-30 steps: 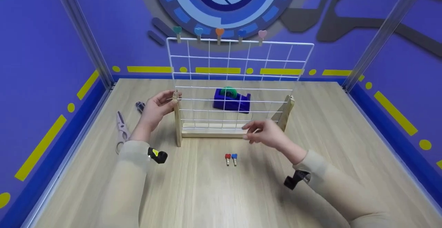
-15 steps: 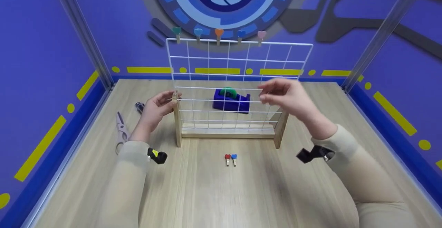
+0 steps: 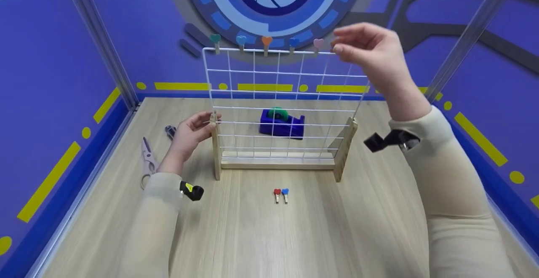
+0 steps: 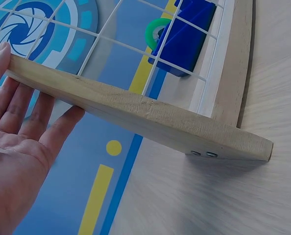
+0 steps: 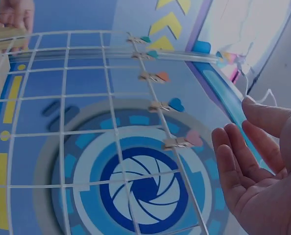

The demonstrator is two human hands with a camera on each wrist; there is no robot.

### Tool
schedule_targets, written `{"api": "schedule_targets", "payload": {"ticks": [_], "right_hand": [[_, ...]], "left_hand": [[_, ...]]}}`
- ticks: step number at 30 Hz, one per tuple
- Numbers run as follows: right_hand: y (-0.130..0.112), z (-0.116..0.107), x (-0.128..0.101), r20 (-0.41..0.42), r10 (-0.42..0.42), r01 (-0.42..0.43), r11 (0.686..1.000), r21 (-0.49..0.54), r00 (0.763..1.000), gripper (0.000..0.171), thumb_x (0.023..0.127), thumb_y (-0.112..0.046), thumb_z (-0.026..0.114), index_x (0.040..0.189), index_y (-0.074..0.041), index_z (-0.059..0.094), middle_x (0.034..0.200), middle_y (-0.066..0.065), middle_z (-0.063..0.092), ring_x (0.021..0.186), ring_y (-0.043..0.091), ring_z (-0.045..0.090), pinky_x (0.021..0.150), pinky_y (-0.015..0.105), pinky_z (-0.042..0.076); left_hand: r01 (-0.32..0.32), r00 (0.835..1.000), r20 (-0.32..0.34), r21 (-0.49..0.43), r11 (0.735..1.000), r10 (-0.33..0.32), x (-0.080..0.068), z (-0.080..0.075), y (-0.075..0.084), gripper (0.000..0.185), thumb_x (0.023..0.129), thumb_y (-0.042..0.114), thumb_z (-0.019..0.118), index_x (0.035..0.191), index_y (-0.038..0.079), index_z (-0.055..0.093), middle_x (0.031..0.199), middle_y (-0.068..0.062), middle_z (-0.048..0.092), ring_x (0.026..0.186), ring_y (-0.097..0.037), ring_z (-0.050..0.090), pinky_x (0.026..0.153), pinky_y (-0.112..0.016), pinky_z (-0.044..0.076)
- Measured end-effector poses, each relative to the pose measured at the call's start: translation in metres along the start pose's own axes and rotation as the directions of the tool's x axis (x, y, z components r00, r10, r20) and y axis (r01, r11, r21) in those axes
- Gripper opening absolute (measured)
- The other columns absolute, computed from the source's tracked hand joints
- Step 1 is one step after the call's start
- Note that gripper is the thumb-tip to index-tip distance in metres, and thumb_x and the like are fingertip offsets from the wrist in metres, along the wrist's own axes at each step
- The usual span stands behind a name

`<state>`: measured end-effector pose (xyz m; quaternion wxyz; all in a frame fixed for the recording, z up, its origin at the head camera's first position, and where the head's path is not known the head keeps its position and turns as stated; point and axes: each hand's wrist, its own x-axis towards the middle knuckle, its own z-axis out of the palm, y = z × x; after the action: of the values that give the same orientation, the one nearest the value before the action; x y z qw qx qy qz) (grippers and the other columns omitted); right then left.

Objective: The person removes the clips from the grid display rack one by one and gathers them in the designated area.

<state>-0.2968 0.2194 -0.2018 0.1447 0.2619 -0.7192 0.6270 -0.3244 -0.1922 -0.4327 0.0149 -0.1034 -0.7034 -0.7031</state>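
A white wire grid [image 3: 286,72] stands upright in a wooden stand [image 3: 278,166]. My left hand [image 3: 189,134] holds the stand's left post [image 4: 135,107], thumb on one side and fingers on the other. Along the top wire sit several heart clothespins: green [image 3: 215,38], light blue [image 3: 241,40], orange [image 3: 267,41], blue [image 3: 294,42] and pink [image 3: 318,43]. Just right of the pink one, my right hand [image 3: 374,54] is raised at the grid's top right corner. In the right wrist view its thumb and fingers are apart, with nothing between them.
A red heart clothespin [image 3: 277,196] and a blue one [image 3: 285,196] lie on the table before the stand. Behind the grid is a blue tape dispenser [image 3: 281,125] with green tape. Scissors [image 3: 148,162] and a dark-handled object [image 3: 170,131] lie at the left.
My right hand has risen from low in front of the grid to its top right corner, beside the pink clothespin. The left hand has stayed on the post.
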Motion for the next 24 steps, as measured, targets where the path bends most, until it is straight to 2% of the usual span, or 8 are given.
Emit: {"api": "schedule_targets", "payload": {"ticks": [3,9,12,15,19,24], "right_hand": [[-0.002,-0.001,0.014,0.004,-0.003,0.003,0.999,0.045,1.000,0.025,0.089,-0.008,0.080,0.113,-0.003,0.074,0.102,0.006,0.078,0.091,0.017,0.072,0.082,0.020,0.060],[0.003,-0.002,0.034,0.021,0.071,-0.072,0.996,0.048,0.997,0.030,0.088,-0.013,0.082,0.116,-0.007,0.074,0.104,0.004,0.078,0.101,0.016,0.072,0.088,0.019,0.058],[0.007,-0.001,0.040,0.037,0.104,-0.103,0.994,-0.022,0.994,0.032,0.089,-0.017,0.081,0.119,-0.008,0.074,0.106,0.002,0.078,0.102,0.016,0.071,0.089,0.018,0.058],[0.010,-0.001,0.042,0.067,0.150,-0.139,0.979,-0.152,0.986,0.034,0.090,-0.022,0.080,0.122,-0.011,0.073,0.109,-0.001,0.077,0.104,0.014,0.071,0.093,0.018,0.057],[0.011,0.001,0.044,0.088,0.214,-0.176,0.932,-0.316,0.973,0.037,0.090,-0.029,0.081,0.123,-0.015,0.074,0.111,-0.005,0.076,0.105,0.012,0.069,0.099,0.023,0.055],[0.011,0.004,0.045,0.067,0.259,-0.206,0.876,-0.436,0.964,0.037,0.090,-0.035,0.081,0.122,-0.017,0.076,0.109,-0.009,0.076,0.104,0.010,0.067,0.103,0.031,0.052]], "left_hand": [[0.002,1.000,0.001,0.003,1.000,-0.002,0.000,0.000,0.000,0.048,0.100,0.012,0.068,0.145,0.004,0.054,0.144,-0.011,0.064,0.119,-0.005,0.067,0.099,-0.024,0.058],[0.009,1.000,0.003,-0.006,1.000,-0.009,0.000,0.000,0.000,0.048,0.100,0.011,0.067,0.146,0.004,0.053,0.145,-0.011,0.063,0.120,-0.005,0.067,0.099,-0.025,0.058],[0.011,1.000,0.000,-0.020,1.000,-0.011,0.000,0.000,-0.001,0.048,0.100,0.009,0.067,0.145,0.002,0.053,0.146,-0.013,0.062,0.118,-0.005,0.067,0.099,-0.025,0.058],[0.012,1.000,0.003,-0.013,1.000,-0.012,0.000,0.001,-0.001,0.049,0.100,0.009,0.067,0.146,0.002,0.052,0.147,-0.014,0.061,0.118,-0.004,0.067,0.099,-0.025,0.058],[0.006,1.000,0.003,-0.012,1.000,-0.006,0.001,0.001,-0.001,0.049,0.100,0.009,0.067,0.146,0.002,0.052,0.146,-0.014,0.061,0.119,-0.006,0.067,0.099,-0.025,0.058],[-0.004,1.000,0.000,-0.027,1.000,0.004,0.001,0.000,-0.002,0.049,0.099,0.005,0.066,0.146,0.002,0.052,0.146,-0.015,0.061,0.121,-0.008,0.067,0.099,-0.025,0.058]]}}
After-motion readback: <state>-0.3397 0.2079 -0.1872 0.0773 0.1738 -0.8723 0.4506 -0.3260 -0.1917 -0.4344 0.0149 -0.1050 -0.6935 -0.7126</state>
